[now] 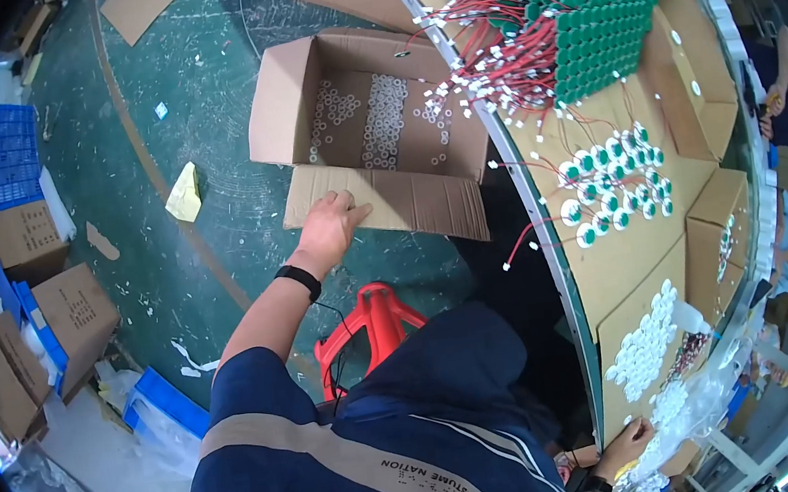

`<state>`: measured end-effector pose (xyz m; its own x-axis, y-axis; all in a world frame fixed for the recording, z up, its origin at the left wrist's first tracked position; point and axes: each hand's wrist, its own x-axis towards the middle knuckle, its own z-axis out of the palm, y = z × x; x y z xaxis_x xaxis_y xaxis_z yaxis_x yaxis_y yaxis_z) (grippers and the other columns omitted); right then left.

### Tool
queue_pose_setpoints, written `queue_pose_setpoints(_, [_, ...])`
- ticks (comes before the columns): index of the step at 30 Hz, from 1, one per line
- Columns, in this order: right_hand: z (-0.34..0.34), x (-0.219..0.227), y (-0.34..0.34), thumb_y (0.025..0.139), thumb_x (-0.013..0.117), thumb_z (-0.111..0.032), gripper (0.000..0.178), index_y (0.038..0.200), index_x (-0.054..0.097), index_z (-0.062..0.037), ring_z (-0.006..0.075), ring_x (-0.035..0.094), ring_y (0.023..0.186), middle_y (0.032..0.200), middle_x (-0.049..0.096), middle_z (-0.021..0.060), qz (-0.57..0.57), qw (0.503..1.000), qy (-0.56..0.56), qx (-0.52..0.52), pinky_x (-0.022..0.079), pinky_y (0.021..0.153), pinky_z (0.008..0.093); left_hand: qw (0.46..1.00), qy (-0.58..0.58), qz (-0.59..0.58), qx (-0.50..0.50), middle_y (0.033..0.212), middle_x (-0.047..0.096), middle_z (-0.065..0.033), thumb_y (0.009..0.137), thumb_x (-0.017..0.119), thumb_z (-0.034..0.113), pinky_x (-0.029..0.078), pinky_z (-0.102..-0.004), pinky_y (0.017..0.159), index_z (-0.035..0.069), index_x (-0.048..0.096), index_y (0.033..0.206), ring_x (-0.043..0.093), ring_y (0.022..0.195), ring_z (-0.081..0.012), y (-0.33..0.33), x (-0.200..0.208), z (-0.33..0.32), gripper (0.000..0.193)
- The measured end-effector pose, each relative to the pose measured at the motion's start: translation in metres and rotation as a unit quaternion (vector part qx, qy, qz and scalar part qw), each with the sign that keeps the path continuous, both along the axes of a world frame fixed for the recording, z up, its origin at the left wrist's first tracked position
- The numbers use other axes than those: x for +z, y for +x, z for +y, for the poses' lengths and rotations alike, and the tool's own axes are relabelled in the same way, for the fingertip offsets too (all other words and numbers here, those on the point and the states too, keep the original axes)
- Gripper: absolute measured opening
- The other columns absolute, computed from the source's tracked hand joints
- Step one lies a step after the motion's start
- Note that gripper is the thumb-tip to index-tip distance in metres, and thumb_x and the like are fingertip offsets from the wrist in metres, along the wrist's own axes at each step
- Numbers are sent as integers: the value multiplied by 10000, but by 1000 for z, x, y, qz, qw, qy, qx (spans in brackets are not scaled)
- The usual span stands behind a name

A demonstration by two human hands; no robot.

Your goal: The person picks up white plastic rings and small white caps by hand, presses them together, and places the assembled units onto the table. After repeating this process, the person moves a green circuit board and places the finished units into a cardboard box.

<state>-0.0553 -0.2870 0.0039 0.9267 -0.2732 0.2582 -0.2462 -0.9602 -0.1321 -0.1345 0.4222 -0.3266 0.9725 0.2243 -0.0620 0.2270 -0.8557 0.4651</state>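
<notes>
My left hand [331, 226] grips the near flap of an open cardboard box [284, 112], its fingers curled over the edge. White plastic rings [385, 114] lie in several patches on the box bottom. At the lower right, my right hand [627, 445] rests at the table edge, fingers curled; whatever it holds is too small to make out. Something yellow shows at this hand. Close to it are piles of white round pieces [644, 343] on cardboard. Small green-centred discs [614, 182] with red wires sit farther up the table.
A dense stack of green discs [594, 34] with red leads and white connectors stands at the table's far end. A red plastic stool [381, 326] is beside my leg. Cartons [69, 325] and blue crates [12, 155] line the left. Other people work beyond the table.
</notes>
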Motion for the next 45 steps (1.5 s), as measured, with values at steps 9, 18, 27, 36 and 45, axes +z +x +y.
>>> queue_pose_setpoints(9, [-12,-7,0,1183,686,-263,353,1269,738,75,377,719,1029,1163,768,229,-7,999,-9,50,581,966,485,1000,4,27,4,1112,711,-127,1033,707,137,609,-493,1012,206,913,1304,731,1133,-345,20,13,14,347])
queue_pose_setpoints(18, [-27,-10,4,1165,719,-248,321,1232,749,65,328,709,988,1116,779,194,-39,996,-15,74,583,935,448,998,17,35,-44,1141,713,-126,1055,708,100,604,-486,1024,206,905,1342,726,1163,-341,7,-11,-20,363])
queue_pose_setpoints(27, [-18,-11,5,1177,718,-226,290,1261,744,51,252,674,979,1123,758,149,-29,998,28,57,577,934,395,995,32,86,-28,1205,701,-87,1037,685,50,620,-435,1078,216,834,1481,727,1185,-306,-20,-12,-56,497])
queue_pose_setpoints(36, [-15,-8,4,1179,707,-220,290,1277,743,51,256,681,1002,1149,766,154,-31,998,29,51,578,943,393,995,42,82,-31,1212,701,-83,1035,676,50,612,-434,1099,218,826,1499,724,1202,-297,-18,-15,-58,516])
queue_pose_setpoints(45, [-17,-10,6,1179,705,-222,290,1266,735,53,261,680,1004,1141,764,153,-33,998,21,56,572,943,391,995,40,83,-25,1221,704,-80,1043,665,58,612,-435,1103,223,830,1495,724,1218,-295,-17,-16,-59,509])
